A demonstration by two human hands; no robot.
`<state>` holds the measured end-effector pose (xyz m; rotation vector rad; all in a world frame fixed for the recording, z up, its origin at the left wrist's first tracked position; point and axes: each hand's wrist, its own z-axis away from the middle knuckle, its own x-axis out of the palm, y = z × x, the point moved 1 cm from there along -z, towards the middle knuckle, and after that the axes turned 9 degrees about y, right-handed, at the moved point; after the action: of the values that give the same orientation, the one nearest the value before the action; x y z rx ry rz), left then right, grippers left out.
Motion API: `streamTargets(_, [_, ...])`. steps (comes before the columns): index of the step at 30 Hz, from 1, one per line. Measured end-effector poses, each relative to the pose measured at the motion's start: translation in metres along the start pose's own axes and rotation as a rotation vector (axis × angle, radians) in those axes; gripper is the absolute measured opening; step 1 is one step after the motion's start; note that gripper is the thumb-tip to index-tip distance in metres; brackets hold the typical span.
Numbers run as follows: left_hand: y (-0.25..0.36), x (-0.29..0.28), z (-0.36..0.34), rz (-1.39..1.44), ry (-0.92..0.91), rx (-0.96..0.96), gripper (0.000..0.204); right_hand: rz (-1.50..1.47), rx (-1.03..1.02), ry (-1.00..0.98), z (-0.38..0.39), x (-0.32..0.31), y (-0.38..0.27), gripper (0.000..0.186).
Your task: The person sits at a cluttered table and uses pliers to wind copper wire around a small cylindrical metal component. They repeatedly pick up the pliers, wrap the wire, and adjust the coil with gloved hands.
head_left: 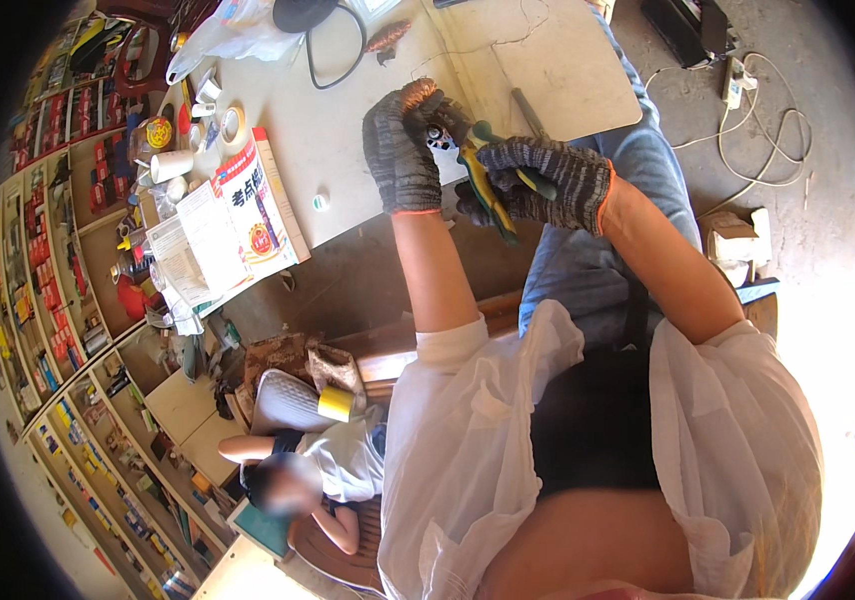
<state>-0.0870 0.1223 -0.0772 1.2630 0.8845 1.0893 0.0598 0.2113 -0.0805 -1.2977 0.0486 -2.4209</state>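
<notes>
Actually, both hands work over the near edge of the off-white flat tabletop [588, 85], to the left of its rounded right corner, and a slip could be costly there. The left hand [403, 150], in a grey-and-black striped knitted glove with orange cuff, has its fingers curled around a rounded part with copper-coloured winding [419, 94]. The right hand [548, 180], gloved in the same way, grips pliers with green-and-yellow handles [472, 160]; these handles stand apart. Whether the pliers bite on the part, I cannot tell, because the gloves cover their tip.

If the pliers lose their hold under force, they could strike the left fingers or scratch the winding. Thick knit may also weaken the feeling, so the part could turn and drop beyond the edge, toward the blue jeans [588, 265] or the floor. A dark slender rod [528, 112] lies on the surface near the right glove; a careless elbow or wrist could push it.
</notes>
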Motion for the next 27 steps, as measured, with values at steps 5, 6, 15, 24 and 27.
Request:
streamTargets(5, [-0.007, -0.008, 0.0, 0.1, -0.059, -0.12, 0.034, 0.07, -0.035, 0.099, 0.002, 0.011, 0.002, 0.025])
streamTargets(6, [-0.007, -0.009, 0.001, 0.099, -0.064, -0.141, 0.034, 0.082, -0.034, 0.111, 0.002, 0.012, 0.002, 0.024])
streamTargets(15, [-0.012, -0.013, 0.002, 0.08, -0.006, -0.042, 0.031, 0.099, -0.022, 0.109, 0.005, 0.013, 0.005, 0.032])
streamTargets(24, [-0.009, -0.012, 0.017, 0.237, 0.012, -0.113, 0.028, 0.056, 0.009, 0.207, 0.016, 0.03, -0.001, 0.019])
streamTargets(27, [0.001, -0.001, 0.023, 0.242, 0.067, -0.054, 0.025, 0.092, 0.017, 0.265, 0.008, 0.023, 0.004, 0.02])
